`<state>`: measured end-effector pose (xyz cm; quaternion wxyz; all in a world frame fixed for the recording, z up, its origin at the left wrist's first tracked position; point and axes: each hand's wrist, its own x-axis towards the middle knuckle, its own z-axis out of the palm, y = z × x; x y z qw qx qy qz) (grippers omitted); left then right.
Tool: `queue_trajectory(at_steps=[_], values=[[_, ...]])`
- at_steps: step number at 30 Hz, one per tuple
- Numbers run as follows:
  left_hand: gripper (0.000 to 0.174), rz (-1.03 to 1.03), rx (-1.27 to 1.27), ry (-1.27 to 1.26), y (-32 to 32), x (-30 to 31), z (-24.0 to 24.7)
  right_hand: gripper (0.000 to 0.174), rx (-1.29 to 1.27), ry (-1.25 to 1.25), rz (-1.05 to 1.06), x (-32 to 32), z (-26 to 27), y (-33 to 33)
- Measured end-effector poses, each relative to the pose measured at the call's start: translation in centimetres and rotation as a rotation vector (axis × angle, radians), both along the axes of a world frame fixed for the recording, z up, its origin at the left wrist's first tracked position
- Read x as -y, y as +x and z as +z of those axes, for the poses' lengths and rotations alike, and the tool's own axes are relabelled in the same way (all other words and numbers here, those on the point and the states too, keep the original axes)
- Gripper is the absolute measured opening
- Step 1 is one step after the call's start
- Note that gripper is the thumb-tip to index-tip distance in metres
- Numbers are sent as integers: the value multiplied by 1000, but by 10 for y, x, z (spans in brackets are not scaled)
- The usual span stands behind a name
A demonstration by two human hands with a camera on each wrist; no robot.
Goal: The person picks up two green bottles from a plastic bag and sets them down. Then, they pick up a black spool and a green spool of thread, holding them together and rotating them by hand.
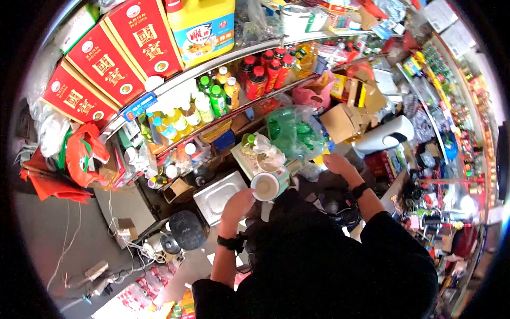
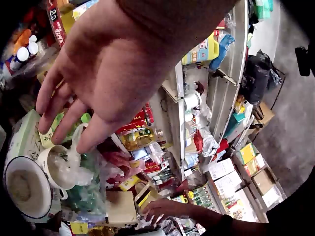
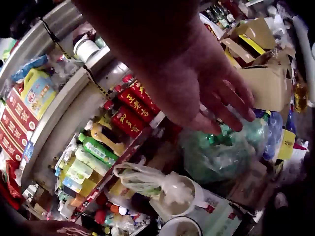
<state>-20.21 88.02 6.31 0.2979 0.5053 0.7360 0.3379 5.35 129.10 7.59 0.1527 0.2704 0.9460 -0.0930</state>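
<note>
Plainly legible, the characters 國寶 run in gold down each of three red boxes (image 1: 109, 69) stacked at the upper left, beside a yellow jug (image 1: 204, 24) whose label print is too small to read. Lower down, the left hand (image 1: 237, 206) hangs open, fingers spread and holding nothing, just beside a white enamel mug (image 1: 264, 186). The right hand (image 1: 338, 163), likewise open and empty, reaches over a green plastic bag (image 1: 289, 130).

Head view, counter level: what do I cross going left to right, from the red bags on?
red plastic bags → left hand → white cup → right hand → white curved appliance
</note>
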Motion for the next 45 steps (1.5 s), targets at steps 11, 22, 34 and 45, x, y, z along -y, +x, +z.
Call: queue_trajectory(at_steps=[11, 22, 34, 45], values=[[34, 219, 58, -369, 89, -177, 14, 13, 51, -258, 275, -190, -138, -64], [33, 357, 13, -391, 163, -284, 8, 47, -78, -171, 334, -241, -215, -122], [33, 557, 101, -499, 200, -291, 29, 73, -166, -90, 377, -210, -218, -170], [30, 655, 59, -518, 225, -288, 30, 78, -294, -218, 658, -211, -208, -182]])
